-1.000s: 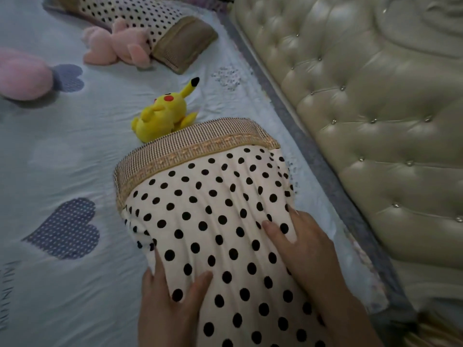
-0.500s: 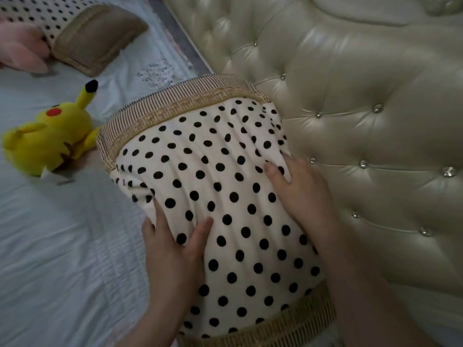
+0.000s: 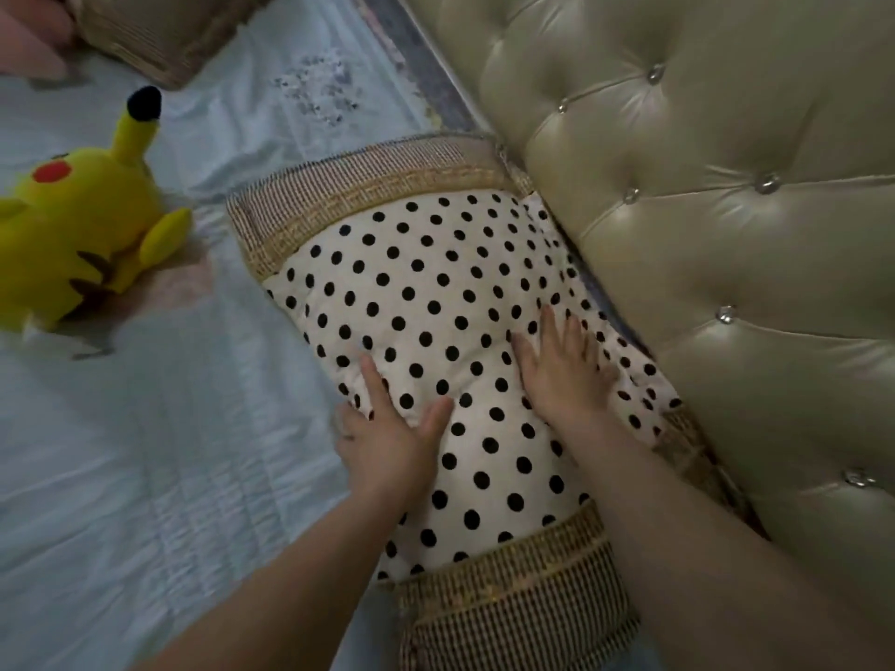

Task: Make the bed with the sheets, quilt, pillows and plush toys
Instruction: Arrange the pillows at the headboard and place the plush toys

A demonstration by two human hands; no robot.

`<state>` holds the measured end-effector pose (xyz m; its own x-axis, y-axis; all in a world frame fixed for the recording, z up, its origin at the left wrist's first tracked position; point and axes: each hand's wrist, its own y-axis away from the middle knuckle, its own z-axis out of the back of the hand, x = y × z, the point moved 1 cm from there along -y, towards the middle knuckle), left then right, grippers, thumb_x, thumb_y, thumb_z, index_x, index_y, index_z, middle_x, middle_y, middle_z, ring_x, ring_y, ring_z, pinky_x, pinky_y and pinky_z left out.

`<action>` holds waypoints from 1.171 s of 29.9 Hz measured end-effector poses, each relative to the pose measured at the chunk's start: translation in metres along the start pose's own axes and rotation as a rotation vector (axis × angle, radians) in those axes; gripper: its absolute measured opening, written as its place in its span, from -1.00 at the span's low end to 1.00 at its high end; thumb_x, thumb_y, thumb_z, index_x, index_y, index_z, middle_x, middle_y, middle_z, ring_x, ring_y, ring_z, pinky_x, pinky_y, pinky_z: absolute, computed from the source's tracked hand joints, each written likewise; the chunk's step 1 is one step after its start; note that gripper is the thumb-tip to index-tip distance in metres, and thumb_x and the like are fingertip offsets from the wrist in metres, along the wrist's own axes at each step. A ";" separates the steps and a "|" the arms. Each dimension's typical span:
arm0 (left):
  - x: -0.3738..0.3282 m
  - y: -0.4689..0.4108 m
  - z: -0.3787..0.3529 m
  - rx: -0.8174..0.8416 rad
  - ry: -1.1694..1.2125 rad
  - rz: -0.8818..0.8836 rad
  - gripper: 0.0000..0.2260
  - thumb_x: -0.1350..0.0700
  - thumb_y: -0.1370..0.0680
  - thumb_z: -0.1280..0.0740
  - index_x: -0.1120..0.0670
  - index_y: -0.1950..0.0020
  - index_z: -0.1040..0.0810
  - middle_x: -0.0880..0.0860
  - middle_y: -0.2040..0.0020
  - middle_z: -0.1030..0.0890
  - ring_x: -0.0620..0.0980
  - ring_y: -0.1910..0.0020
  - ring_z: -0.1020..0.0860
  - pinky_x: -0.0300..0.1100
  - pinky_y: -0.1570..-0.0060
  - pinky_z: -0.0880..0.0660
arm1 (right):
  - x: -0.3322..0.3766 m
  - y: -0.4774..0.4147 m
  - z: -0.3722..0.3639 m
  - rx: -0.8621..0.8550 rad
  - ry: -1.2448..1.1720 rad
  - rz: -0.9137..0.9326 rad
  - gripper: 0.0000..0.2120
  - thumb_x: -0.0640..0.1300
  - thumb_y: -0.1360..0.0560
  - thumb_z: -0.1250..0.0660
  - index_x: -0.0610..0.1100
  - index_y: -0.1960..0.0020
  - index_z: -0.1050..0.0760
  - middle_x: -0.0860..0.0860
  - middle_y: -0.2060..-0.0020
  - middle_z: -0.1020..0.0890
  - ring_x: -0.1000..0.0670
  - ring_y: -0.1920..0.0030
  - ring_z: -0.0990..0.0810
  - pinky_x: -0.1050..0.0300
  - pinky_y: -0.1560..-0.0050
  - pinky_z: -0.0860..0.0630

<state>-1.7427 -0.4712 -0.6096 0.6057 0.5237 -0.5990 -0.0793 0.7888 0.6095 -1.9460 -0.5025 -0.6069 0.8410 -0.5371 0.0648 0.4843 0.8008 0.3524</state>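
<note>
The polka-dot pillow (image 3: 436,331) lies on the bed sheet (image 3: 169,477), its long side against the tufted headboard (image 3: 702,234). The left grip (image 3: 392,443) clasps its outer edge with curled fingers. The right grip (image 3: 562,370) presses flat on top, fingers straight. A yellow plush toy (image 3: 72,234) lies nearby, apart from the pillow

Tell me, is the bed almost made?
Partly. The sheet already looks spread flat. Right now the left hand holds the dotted pillow by its edge and the right hand presses flat on it, against the headboard. Left to do: the yellow plush lies tipped on the sheet, a second pillow and pink plush wait farther along, and no quilt is in view.
</note>
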 end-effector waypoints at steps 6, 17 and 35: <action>-0.011 0.022 -0.021 -0.077 0.256 -0.098 -0.09 -0.40 -0.42 -0.26 -0.33 -0.48 0.36 0.14 -0.57 0.12 0.22 -0.50 -0.13 0.12 -0.40 -0.22 | 0.005 0.014 0.024 -0.299 0.008 0.087 -0.38 0.36 -0.56 0.21 0.17 -0.56 0.09 -0.03 -0.57 0.00 -0.19 -0.55 0.07 -0.39 -0.45 0.05; 0.029 0.010 0.013 -0.136 -0.025 -0.423 -0.20 -0.44 -0.47 -0.10 -0.33 -0.47 0.40 -0.08 -0.51 0.45 0.03 -0.53 0.32 0.04 -0.53 0.07 | 0.038 0.057 0.004 -0.280 0.061 0.214 -0.33 0.40 -0.52 0.26 0.16 -0.57 0.11 0.01 -0.57 0.01 -0.16 -0.55 0.05 -0.34 -0.46 -0.02; 0.117 0.077 -0.016 0.094 -0.637 -0.678 -0.26 -0.27 -0.33 -0.19 0.11 -0.42 -0.33 0.12 -0.45 -0.39 0.20 -0.38 -0.41 0.11 -0.19 -0.51 | 0.017 0.171 -0.050 -0.181 0.436 0.439 -0.29 0.32 -0.52 -0.07 0.06 -0.58 -0.06 -0.05 -0.58 0.03 -0.22 -0.56 0.02 -0.43 -0.41 -0.07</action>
<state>-1.6907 -0.3444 -0.6408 0.8208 -0.3360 -0.4619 0.4977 0.8174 0.2899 -1.8365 -0.3612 -0.5922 0.9726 -0.0228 -0.2312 0.0737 0.9741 0.2138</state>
